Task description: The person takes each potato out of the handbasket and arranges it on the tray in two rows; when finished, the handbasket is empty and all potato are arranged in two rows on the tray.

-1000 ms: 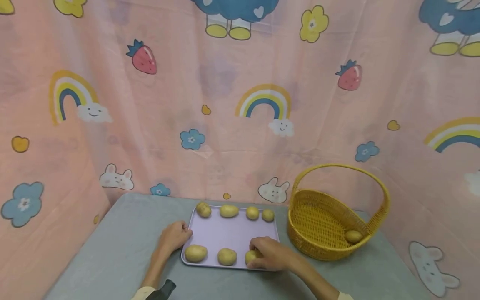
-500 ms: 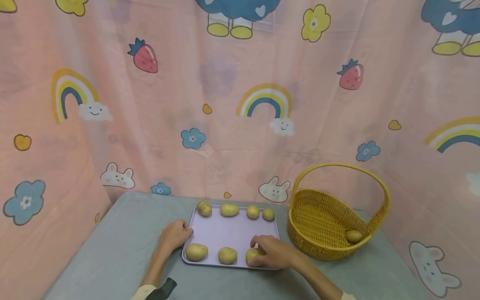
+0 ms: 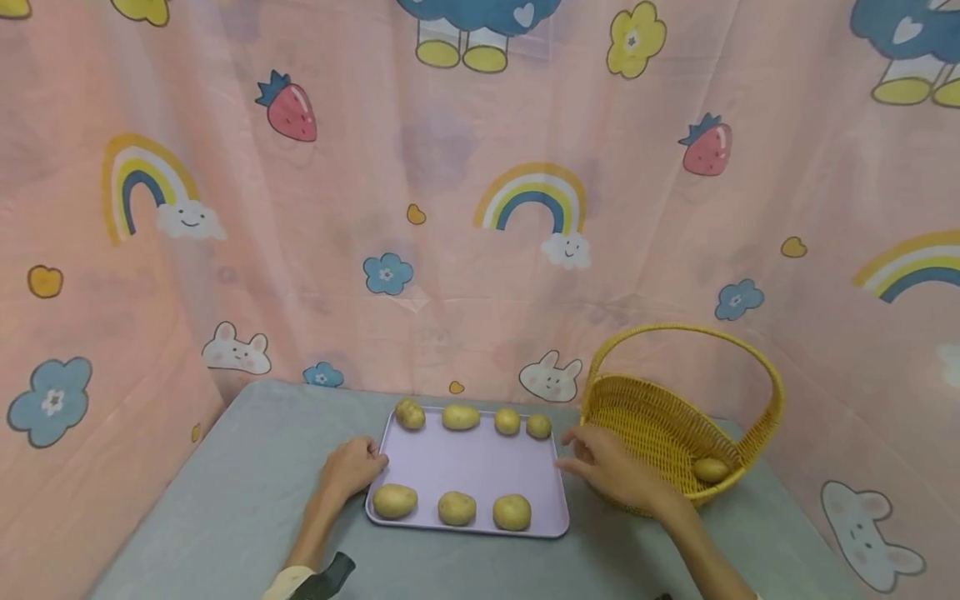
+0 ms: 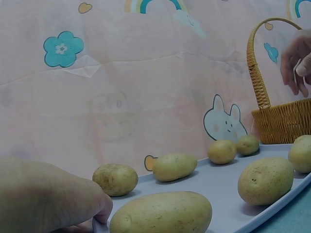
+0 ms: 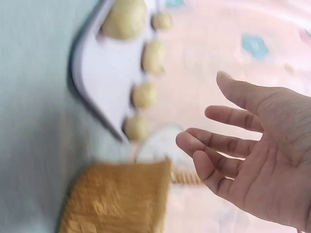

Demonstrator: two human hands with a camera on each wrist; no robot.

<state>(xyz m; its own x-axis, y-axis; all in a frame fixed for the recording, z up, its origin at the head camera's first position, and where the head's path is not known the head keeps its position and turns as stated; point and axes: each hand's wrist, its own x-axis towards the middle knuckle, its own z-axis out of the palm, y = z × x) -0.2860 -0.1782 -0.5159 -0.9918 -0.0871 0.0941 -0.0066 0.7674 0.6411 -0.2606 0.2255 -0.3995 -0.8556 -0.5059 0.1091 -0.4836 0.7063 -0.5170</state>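
Note:
A lilac tray (image 3: 472, 467) lies on the table with potatoes along its front and back edges. My left hand (image 3: 352, 467) pinches the tray's left rim, beside the large oval potato (image 4: 163, 213) at the front left corner. Nothing is in my right hand (image 3: 622, 471), which is raised between the tray and the yellow wicker basket (image 3: 645, 417), overlapping the basket's near left side. Its fingers (image 5: 228, 114) are spread and loosely bent in the right wrist view. At the tray's front right sits a rounded potato (image 3: 512, 512). Inside the basket, one potato (image 3: 709, 470) rests at the right end.
Several smaller potatoes line the tray's back edge, among them a round potato (image 3: 538, 427) near the basket. The basket's tall handle (image 3: 678, 327) arches over it. A pink patterned curtain (image 3: 442, 317) hangs behind the grey cloth-covered table (image 3: 225, 517).
My right hand has let go of the front right potato, leaving it on the tray, and has risen rightward toward the basket. My left hand stays at the tray's left rim.

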